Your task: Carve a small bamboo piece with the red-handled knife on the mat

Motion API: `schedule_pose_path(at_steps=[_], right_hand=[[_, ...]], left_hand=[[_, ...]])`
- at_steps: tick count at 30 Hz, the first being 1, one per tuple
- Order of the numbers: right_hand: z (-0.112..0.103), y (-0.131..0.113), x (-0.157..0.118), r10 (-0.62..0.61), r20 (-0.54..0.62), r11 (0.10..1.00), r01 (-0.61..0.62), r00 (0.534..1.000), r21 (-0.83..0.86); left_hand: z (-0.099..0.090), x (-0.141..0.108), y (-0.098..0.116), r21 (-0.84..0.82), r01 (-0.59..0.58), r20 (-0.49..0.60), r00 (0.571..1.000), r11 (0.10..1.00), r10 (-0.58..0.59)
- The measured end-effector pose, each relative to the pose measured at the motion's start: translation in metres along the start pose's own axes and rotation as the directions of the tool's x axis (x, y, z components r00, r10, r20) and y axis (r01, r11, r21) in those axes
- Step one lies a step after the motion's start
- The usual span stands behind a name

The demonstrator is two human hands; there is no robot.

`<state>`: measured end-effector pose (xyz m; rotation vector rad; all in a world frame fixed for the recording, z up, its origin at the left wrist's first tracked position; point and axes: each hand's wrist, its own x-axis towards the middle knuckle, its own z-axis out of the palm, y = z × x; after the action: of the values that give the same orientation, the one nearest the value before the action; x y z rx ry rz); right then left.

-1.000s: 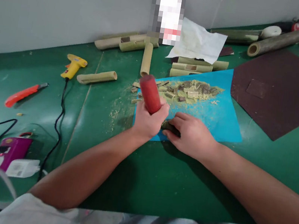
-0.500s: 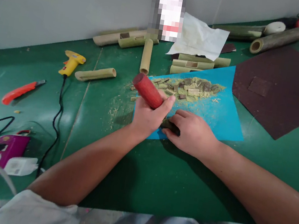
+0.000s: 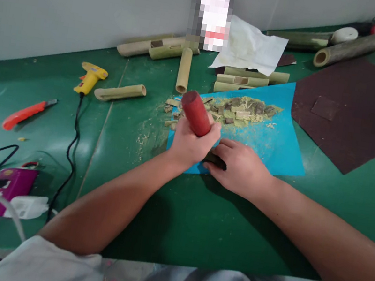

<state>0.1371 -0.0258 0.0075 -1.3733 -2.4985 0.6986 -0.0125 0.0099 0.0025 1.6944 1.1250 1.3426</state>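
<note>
1. Green worktop point(image 3: 216, 230), carrying everything below.
2. Blue sheet point(image 3: 277, 155), under both hands, bearing a heap of shavings and chips point(image 3: 245, 114).
3. Left hand point(image 3: 192, 141), fingers closed around a red handle point(image 3: 197, 113), its lower end hidden.
4. Right hand point(image 3: 240, 168), fingers curled onto a dark piece point(image 3: 217, 160), pinning it at the sheet's near edge, beside the left hand.
</note>
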Motion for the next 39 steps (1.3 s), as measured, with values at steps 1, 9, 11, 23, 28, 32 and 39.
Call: schedule_pose_path(at_steps=[1, 9, 11, 23, 28, 32, 39], right_hand=[[0.0007, -0.0006, 0.0002, -0.002, -0.003, 1.0, 0.002, 1.0, 0.016], [-0.0017, 0.0025, 0.0001, 0.028, -0.048, 0.999, -0.026, 0.998, 0.036], [-0.0011, 0.0028, -0.0008, 0.025, -0.053, 1.0, -0.024, 0.998, 0.018], [-0.0013, -0.0013, 0.0, 0.029, -0.019, 0.999, -0.03, 0.999, -0.017], [0.0022, -0.0052, -0.0017, 0.005, 0.001, 0.997, -0.005, 1.0, 0.076], [0.0057, -0.0031, -0.002, 0.001, -0.038, 0.996, 0.003, 0.999, 0.089], [0.0045, -0.0001, -0.0028, -0.007, -0.063, 0.998, 0.011, 0.998, 0.068]], left_hand=[[-0.0003, -0.0008, 0.0003, -0.002, 0.031, -0.003, 1.0, 1.0, -0.031], [0.0015, -0.0042, 0.0023, -0.139, 0.076, -0.113, 0.989, 0.987, -0.092], [0.0026, -0.0032, 0.0029, -0.128, 0.065, -0.089, 0.993, 0.99, -0.076], [-0.0013, -0.0036, 0.0018, 0.034, 0.008, -0.051, 0.999, 0.999, -0.006], [-0.0003, -0.0026, 0.0039, 0.041, 0.019, 0.013, 1.0, 0.999, -0.02], [-0.0014, -0.0071, 0.0021, -0.026, 0.102, -0.022, 0.994, 0.994, -0.103], [0.002, -0.0073, 0.0008, -0.105, 0.008, -0.104, 0.994, 0.994, -0.019]])
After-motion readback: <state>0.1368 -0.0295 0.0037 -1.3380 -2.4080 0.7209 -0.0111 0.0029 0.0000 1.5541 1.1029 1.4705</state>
